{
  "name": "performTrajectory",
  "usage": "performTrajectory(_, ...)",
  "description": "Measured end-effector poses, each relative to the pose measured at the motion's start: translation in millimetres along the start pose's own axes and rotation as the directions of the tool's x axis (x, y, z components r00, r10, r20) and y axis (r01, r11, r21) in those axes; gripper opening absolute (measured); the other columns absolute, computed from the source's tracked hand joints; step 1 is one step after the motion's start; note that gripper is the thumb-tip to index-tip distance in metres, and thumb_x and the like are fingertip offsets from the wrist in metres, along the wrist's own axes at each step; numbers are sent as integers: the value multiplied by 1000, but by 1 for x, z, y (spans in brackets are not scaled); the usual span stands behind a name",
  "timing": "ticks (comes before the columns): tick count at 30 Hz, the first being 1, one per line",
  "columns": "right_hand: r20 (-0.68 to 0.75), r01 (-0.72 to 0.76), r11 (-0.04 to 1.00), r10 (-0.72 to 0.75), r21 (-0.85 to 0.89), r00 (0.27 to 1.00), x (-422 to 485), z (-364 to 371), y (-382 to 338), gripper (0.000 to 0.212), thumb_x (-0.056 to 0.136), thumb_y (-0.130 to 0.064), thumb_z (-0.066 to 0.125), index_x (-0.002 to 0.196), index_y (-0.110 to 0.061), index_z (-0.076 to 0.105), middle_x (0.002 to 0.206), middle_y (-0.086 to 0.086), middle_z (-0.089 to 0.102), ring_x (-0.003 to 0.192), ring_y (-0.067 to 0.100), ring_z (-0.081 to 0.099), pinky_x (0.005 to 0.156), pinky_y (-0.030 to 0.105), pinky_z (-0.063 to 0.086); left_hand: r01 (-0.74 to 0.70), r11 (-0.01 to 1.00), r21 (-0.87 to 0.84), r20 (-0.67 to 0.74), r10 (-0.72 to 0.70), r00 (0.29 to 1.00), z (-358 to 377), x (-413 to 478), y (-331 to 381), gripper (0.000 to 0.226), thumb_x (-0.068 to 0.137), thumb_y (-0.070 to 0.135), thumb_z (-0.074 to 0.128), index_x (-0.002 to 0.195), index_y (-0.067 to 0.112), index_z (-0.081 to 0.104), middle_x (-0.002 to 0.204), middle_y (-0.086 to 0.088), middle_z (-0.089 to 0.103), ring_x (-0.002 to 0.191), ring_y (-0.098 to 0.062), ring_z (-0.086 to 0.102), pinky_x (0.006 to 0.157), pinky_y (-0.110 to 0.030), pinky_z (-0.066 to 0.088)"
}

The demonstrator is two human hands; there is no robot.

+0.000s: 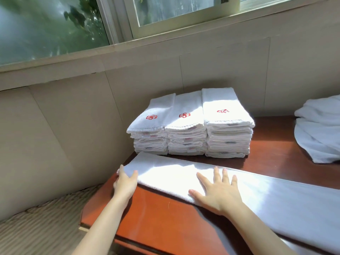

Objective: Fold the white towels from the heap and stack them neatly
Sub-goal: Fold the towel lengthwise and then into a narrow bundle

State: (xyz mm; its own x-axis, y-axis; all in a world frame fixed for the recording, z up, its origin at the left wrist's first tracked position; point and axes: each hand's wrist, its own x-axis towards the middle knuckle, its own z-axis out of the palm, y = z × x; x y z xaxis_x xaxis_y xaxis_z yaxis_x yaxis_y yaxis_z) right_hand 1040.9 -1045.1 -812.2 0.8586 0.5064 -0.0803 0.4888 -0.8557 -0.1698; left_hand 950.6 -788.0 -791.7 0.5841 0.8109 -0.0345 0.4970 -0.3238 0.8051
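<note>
A long white towel (272,201), folded lengthwise into a strip, lies across the red-brown table (156,223) from the left edge to the lower right. My left hand (125,184) holds the strip's left end, thumb on top and fingers at its edge. My right hand (219,192) presses flat on the strip with fingers spread. Behind it stand three side-by-side stacks of folded white towels (189,126) with red flower emblems on top. The heap of unfolded white towels (318,129) lies at the right edge.
A beige panelled wall (73,116) rises right behind the stacks, with a window (55,24) above it. The table's left edge drops to a striped floor (36,227) at the lower left.
</note>
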Motion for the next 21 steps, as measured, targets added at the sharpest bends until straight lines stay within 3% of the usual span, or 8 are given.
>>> performTrajectory(3,7,20,1000,-20,5,1000,-3,-4,1,73,82,-79,17,148,-47,9,159,16,-4,146,37,-7,113,56,-6,138,839,-527,109,-93,990,10,0,23,53,98,12,48,148,16,31,141,-6,42,127,-23,43,103,-34,36)
performTrajectory(5,5,68,997,-68,42,998,-8,-11,6,64,88,-70,26,146,-43,21,160,12,6,146,34,0,114,53,-2,269,688,-674,163,-216,963,13,5,34,43,94,1,49,137,7,47,107,-5,55,94,-18,54,85,-29,43)
performTrajectory(8,-39,155,940,-150,303,988,-17,-27,23,44,95,-47,43,135,-29,47,146,1,40,138,20,31,112,36,20,206,780,-591,14,-246,969,15,7,49,40,86,-7,50,125,-1,55,86,-7,55,73,-22,55,64,-28,40)
performTrajectory(11,-16,11,532,6,847,1000,-29,-48,44,31,98,-39,47,121,-21,59,126,4,62,108,15,60,92,27,44,-251,935,-250,-172,212,962,24,-26,83,43,80,-6,49,109,16,71,104,-8,66,92,-21,62,80,-24,46)
performTrajectory(14,185,-174,-83,143,981,972,-38,-69,71,52,96,-59,33,118,-16,53,112,14,65,95,31,66,78,39,51,-715,684,-143,36,726,687,41,-89,119,41,78,-9,56,86,26,76,86,10,58,76,5,58,76,-11,45)
performTrajectory(17,268,-211,-400,90,892,959,-52,-76,104,78,88,-72,28,126,-9,51,117,22,62,98,40,65,78,45,51,-906,342,-251,452,869,203,66,-148,131,24,83,-5,62,91,12,77,99,9,60,90,3,53,80,-10,38)
performTrajectory(19,262,-166,-386,211,907,942,-61,-75,116,80,88,-67,40,140,-6,41,131,19,54,116,34,55,90,43,46,-912,305,-273,632,772,69,80,-172,126,21,89,7,61,105,15,74,128,-3,56,117,-6,48,96,-8,31)
performTrajectory(21,230,-183,-151,402,971,886,-65,-70,122,71,86,-54,60,140,-10,42,144,7,42,135,23,38,104,36,31,-897,360,-257,688,720,92,88,-183,117,24,93,14,58,113,19,70,140,-1,48,126,-4,41,99,-3,23)
